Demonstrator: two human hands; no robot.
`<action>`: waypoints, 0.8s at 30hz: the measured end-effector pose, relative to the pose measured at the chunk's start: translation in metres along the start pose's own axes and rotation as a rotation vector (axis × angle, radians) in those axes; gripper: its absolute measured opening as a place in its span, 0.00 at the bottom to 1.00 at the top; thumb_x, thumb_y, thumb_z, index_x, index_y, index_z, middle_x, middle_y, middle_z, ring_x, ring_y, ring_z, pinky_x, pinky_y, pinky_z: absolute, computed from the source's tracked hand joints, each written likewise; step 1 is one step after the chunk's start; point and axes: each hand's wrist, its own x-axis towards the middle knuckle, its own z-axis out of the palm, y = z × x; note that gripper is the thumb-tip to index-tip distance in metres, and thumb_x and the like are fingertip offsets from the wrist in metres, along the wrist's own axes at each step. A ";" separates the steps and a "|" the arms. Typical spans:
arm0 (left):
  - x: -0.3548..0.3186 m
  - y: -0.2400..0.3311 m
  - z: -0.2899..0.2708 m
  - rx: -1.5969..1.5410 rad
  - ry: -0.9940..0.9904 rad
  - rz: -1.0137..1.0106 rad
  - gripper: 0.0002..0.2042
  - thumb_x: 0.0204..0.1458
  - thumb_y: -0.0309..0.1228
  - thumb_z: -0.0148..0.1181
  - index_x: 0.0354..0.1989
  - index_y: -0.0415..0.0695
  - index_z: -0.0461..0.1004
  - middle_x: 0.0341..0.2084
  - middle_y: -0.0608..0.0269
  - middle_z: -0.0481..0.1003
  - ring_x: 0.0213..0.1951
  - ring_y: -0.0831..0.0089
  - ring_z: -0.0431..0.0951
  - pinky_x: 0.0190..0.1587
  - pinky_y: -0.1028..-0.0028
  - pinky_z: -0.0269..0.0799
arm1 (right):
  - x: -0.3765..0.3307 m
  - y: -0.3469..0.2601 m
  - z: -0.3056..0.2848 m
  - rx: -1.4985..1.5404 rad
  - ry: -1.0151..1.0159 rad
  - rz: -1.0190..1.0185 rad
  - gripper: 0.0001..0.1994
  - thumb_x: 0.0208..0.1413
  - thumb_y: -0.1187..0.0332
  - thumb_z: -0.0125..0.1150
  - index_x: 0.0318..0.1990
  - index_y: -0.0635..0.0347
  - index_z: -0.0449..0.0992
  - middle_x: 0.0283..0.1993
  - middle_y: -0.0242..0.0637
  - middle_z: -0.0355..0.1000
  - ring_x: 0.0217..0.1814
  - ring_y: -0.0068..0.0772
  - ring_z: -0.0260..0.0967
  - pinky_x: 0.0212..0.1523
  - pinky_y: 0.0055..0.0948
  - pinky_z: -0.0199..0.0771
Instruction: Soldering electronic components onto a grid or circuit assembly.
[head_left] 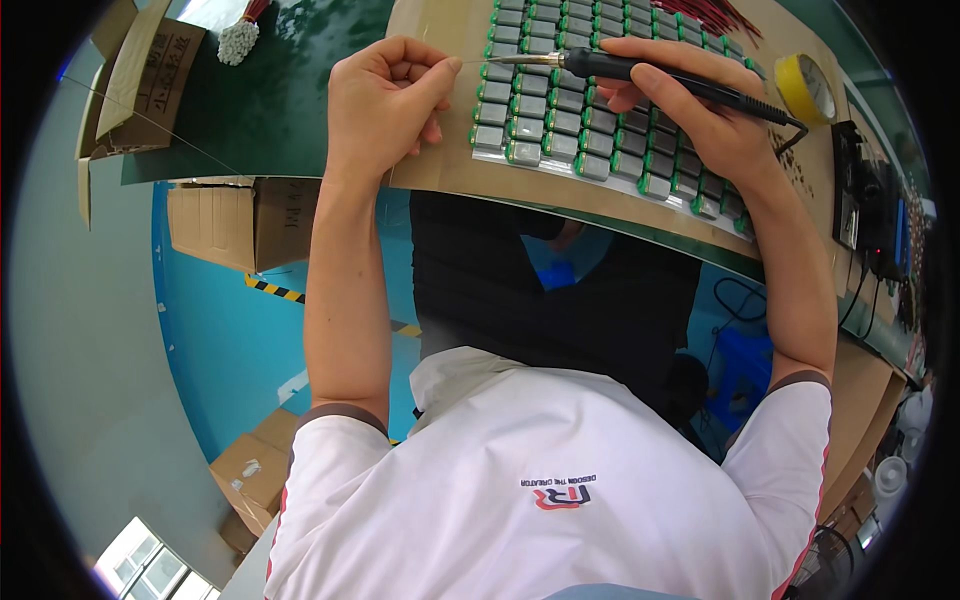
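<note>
My right hand [690, 95] grips a black-handled soldering iron [640, 70], its metal tip pointing left over the rows of parts. The fingers of my left hand [390, 100] pinch a thin solder wire [474, 61], whose end meets or nearly meets the iron's tip. Beneath both hands lie several rows of small grey blocks with green circuit boards [560, 122], set close together on a white backing. My right hand covers some of these blocks.
A yellow tape roll [805, 88] and a black device [860, 185] stand at the right. Red wires [715, 15] lie at the back. An opened cardboard box [150, 80] and a bundle of white-ended wires [238, 42] are on the left. Brown board [425, 170] covers part of the green tabletop.
</note>
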 end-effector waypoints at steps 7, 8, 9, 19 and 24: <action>0.000 0.001 0.000 0.017 -0.005 -0.006 0.07 0.56 0.27 0.69 0.33 0.36 0.81 0.19 0.70 0.78 0.14 0.85 0.74 0.13 0.83 0.61 | 0.000 0.000 -0.001 -0.005 -0.002 -0.009 0.16 0.71 0.75 0.55 0.61 0.72 0.77 0.46 0.49 0.83 0.47 0.33 0.83 0.53 0.28 0.83; 0.001 0.001 0.001 0.017 -0.006 -0.005 0.07 0.56 0.27 0.69 0.33 0.36 0.81 0.19 0.70 0.78 0.14 0.85 0.74 0.13 0.83 0.61 | 0.000 0.000 -0.001 -0.006 0.000 -0.011 0.16 0.70 0.75 0.55 0.61 0.71 0.77 0.46 0.48 0.83 0.47 0.33 0.84 0.53 0.28 0.83; 0.001 0.001 0.001 0.013 -0.009 -0.009 0.07 0.56 0.28 0.69 0.33 0.36 0.82 0.19 0.70 0.78 0.14 0.85 0.74 0.13 0.83 0.61 | 0.000 0.000 -0.001 -0.007 0.002 -0.013 0.16 0.70 0.75 0.55 0.61 0.71 0.77 0.46 0.48 0.83 0.47 0.33 0.84 0.52 0.28 0.83; 0.000 0.000 0.000 0.036 -0.021 0.003 0.07 0.56 0.28 0.70 0.33 0.36 0.82 0.18 0.70 0.77 0.14 0.85 0.74 0.13 0.83 0.61 | -0.001 0.000 0.000 -0.013 0.001 -0.009 0.15 0.70 0.75 0.56 0.61 0.71 0.77 0.45 0.48 0.83 0.47 0.33 0.84 0.52 0.28 0.84; -0.003 0.001 0.002 0.041 -0.008 -0.005 0.07 0.57 0.28 0.70 0.35 0.36 0.82 0.19 0.69 0.77 0.14 0.86 0.72 0.13 0.84 0.59 | -0.002 0.001 0.001 -0.008 -0.008 -0.034 0.15 0.71 0.75 0.55 0.61 0.71 0.77 0.46 0.48 0.83 0.48 0.34 0.84 0.53 0.28 0.84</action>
